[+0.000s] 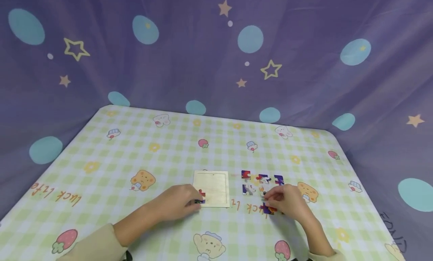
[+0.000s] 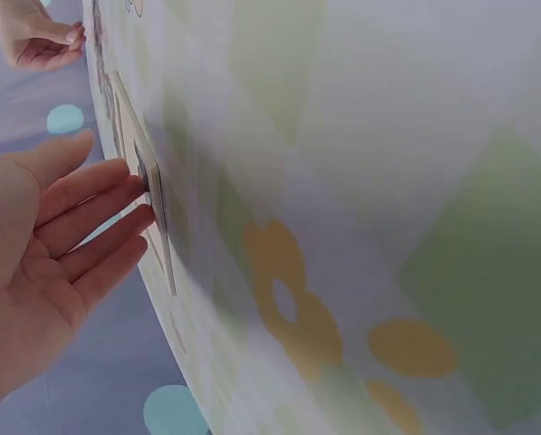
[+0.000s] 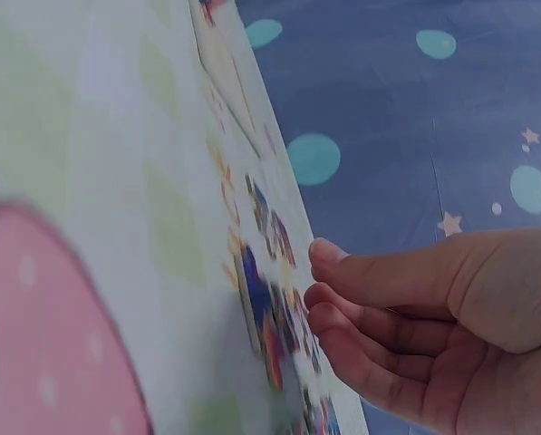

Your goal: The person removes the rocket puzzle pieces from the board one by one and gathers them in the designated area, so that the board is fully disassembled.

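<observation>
A shallow pale wooden puzzle tray (image 1: 216, 187) lies flat on the table. One red and dark jigsaw piece (image 1: 202, 195) sits in its near left corner. My left hand (image 1: 177, 201) rests its fingertips on that piece, and the left wrist view shows its fingers (image 2: 102, 204) fairly straight at the tray's edge. To the right, my right hand (image 1: 289, 201) is low over a group of loose jigsaw pieces (image 1: 248, 189). Its thumb and bent fingers (image 3: 370, 326) stand apart with nothing visible between them. This hand partly hides the nearest pieces, including a blue and red one (image 1: 267, 209).
The loose pieces lie in rough rows right of the tray, among them a red one (image 1: 246, 175) and a dark blue one (image 1: 279, 179). A checked cloth with cartoon prints (image 1: 176, 140) covers the table. Behind it hangs a purple curtain (image 1: 189, 65).
</observation>
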The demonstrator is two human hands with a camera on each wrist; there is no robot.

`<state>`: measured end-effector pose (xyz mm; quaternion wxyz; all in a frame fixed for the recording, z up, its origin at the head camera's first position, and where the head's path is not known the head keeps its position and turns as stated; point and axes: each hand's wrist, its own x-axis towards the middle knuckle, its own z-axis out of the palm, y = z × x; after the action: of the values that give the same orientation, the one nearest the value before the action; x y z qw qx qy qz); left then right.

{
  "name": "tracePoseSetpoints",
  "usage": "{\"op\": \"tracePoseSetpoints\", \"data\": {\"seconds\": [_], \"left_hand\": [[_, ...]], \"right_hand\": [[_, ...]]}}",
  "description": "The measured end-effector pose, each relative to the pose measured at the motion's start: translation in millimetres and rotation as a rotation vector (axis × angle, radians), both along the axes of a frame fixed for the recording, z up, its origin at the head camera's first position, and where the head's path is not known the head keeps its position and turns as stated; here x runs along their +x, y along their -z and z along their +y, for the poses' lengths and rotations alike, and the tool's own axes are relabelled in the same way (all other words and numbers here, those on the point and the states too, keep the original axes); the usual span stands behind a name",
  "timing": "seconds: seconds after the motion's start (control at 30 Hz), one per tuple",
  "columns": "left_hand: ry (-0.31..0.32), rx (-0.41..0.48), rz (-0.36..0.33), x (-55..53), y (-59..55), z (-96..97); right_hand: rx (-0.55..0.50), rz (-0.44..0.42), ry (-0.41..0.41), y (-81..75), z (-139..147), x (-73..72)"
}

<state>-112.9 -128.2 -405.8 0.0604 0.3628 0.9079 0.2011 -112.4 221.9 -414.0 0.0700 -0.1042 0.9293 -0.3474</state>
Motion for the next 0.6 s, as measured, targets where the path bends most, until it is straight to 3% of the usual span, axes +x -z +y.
{"op": "tracePoseSetpoints", "data": {"seconds": [0.33, 0.6], "left_hand": [[-0.032, -0.023, -0.014, -5.0, -6.7, 0.5], [-0.058, -0.081, -0.055, -14.6, -2.2, -3.0]], "right_hand": [[-0.006, 0.055, -0.131, 0.5, -44.3, -6.6], [-0.007, 0.038, -0.26, 1.7, -87.1, -16.3]]}}
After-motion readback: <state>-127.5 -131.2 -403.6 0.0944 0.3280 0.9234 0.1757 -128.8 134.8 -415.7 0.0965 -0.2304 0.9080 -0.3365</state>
